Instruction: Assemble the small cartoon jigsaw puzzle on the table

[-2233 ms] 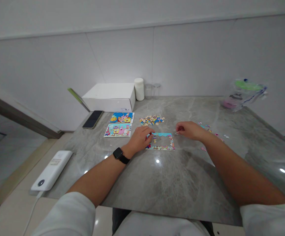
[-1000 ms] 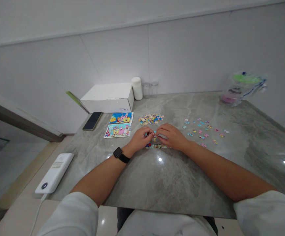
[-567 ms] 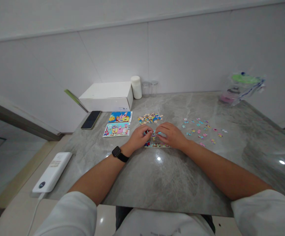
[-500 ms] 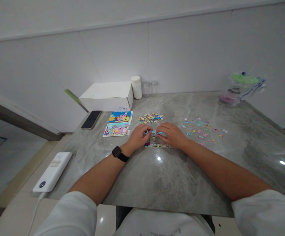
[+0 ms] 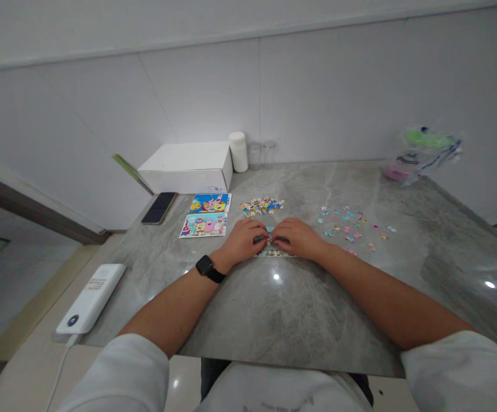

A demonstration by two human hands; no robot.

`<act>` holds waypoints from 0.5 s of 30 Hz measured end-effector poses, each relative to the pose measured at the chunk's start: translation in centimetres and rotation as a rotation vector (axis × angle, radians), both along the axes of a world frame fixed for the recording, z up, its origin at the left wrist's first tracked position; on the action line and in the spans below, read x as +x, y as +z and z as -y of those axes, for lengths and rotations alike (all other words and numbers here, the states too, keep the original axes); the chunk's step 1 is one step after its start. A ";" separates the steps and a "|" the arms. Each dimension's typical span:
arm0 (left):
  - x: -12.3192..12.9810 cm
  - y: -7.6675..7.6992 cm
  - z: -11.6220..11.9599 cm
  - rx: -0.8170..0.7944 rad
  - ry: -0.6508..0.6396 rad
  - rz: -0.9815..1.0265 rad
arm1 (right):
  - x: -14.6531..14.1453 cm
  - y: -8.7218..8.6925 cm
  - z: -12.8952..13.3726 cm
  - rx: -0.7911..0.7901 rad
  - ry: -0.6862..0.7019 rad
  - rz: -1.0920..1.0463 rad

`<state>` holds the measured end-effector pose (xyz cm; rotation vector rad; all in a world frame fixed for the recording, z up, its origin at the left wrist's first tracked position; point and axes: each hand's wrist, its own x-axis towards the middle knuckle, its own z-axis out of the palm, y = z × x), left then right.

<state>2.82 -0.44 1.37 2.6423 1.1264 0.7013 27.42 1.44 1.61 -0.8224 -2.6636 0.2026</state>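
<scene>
A partly assembled jigsaw puzzle (image 5: 276, 252) lies on the grey marbled table in front of me, mostly covered by my hands. My left hand (image 5: 246, 239), below a black watch, is closed with its curled fingertips on the puzzle's left part. From the other side, my right hand (image 5: 298, 237) grips the puzzle's right part, fingers bent and close to the left ones. Any single piece under the fingertips is too small to make out. Behind the hands sits a heap of loose puzzle pieces (image 5: 262, 206). More scattered pieces (image 5: 346, 229) lie right of my right hand.
Two cartoon picture cards (image 5: 204, 225) lie at the left, near a phone (image 5: 159, 208). Farther back stand a white box (image 5: 185, 167), a white bottle (image 5: 238, 152) and two clear glasses (image 5: 269, 154). A power bank (image 5: 91, 298) rests at the left edge, a plastic bag (image 5: 422, 154) at the back right.
Both hands have settled lower over the puzzle and their fingertips have drawn closer together. The right hand's raised fingers have come down, and less of the puzzle shows.
</scene>
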 end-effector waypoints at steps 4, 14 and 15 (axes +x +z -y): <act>0.1 0.1 0.1 -0.006 -0.019 -0.029 | 0.0 -0.1 0.1 -0.002 -0.005 0.017; 0.0 -0.3 -0.1 -0.037 -0.029 -0.074 | -0.1 0.0 0.2 -0.033 -0.019 0.049; 0.0 -0.3 -0.1 -0.038 -0.029 -0.075 | -0.1 -0.1 0.2 -0.032 -0.020 0.052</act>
